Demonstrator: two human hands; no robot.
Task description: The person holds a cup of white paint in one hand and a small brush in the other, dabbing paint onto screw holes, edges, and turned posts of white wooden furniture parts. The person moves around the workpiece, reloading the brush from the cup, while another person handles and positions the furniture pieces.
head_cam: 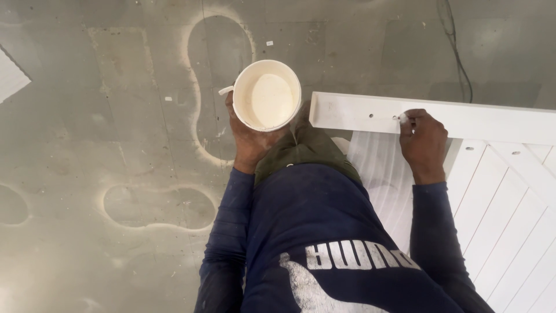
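Left hand (249, 142) cups a light, flimsy white paper cup of cream filler (267, 95) from below; right hand (423, 145) pinches filler against the stiff white panelled door (492, 119) at right.

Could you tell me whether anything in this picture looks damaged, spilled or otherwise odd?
Pale curving residue rings mark the grey floor, like dried spill outlines. The white panel has small open holes along its top rail; the right hand touches one.

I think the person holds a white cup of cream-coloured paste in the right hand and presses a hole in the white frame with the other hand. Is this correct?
Not quite: the head view shows the white cup in the left hand. The right hand presses at a hole in the white frame. The rest is right.
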